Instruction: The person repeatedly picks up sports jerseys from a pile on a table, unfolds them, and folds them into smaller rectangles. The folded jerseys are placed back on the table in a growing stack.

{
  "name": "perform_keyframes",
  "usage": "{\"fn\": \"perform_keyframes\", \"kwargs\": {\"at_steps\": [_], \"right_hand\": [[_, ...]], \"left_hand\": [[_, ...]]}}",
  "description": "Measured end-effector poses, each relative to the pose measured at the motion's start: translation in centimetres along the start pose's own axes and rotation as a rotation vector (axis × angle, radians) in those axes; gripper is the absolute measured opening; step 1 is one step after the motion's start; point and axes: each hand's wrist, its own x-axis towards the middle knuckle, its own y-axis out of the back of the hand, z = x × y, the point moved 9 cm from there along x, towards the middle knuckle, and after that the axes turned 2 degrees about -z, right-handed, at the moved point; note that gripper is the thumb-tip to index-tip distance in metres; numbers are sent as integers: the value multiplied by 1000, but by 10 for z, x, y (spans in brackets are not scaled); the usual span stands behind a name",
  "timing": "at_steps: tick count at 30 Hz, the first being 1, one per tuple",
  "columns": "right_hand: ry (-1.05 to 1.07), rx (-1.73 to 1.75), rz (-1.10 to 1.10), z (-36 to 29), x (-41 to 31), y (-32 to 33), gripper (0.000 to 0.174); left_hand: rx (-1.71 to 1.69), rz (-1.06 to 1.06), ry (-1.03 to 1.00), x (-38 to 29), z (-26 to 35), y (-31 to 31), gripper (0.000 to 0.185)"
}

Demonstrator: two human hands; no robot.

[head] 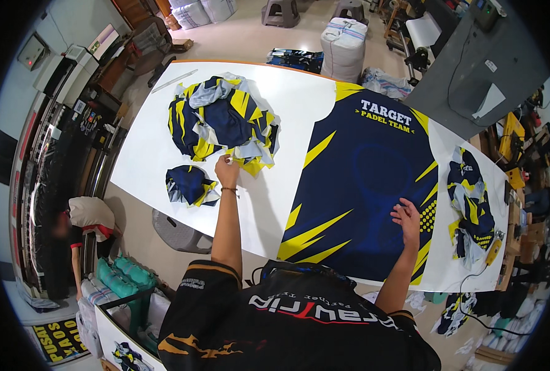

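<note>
My left hand is at the near edge of a large heap of cut fabric pieces in navy, yellow and grey. Its fingers are bent together around a small whitish bit, too small to make out. A smaller fabric bundle lies just left of that wrist. My right hand is over the right side of a flat navy jersey panel, fingers apart and nothing in them. Yellow spikes, a faint racket print and lettering mark the panel. Right of it lies a long crumpled row of fabric pieces.
A white table carries the fabric, a clear ruler and a yellow corded tool. Another person bends down at the left beside a wide-format printer. Wrapped bales and plastic stools stand beyond the table.
</note>
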Motion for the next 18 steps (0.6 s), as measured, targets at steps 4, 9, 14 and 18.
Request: {"fn": "perform_keyframes", "kwargs": {"at_steps": [4, 9, 14, 18], "right_hand": [[42, -112, 32, -11, -11, 9, 42], [-7, -115, 67, 7, -26, 18, 40], [-29, -145, 4, 9, -27, -8, 39], [3, -139, -50, 0, -24, -24, 39]], "left_hand": [[52, 4, 60, 16, -23, 0, 31], [122, -18, -40, -7, -1, -2, 35], [241, -137, -49, -10, 8, -16, 37], [-343, -160, 43, 5, -6, -17, 34]]}}
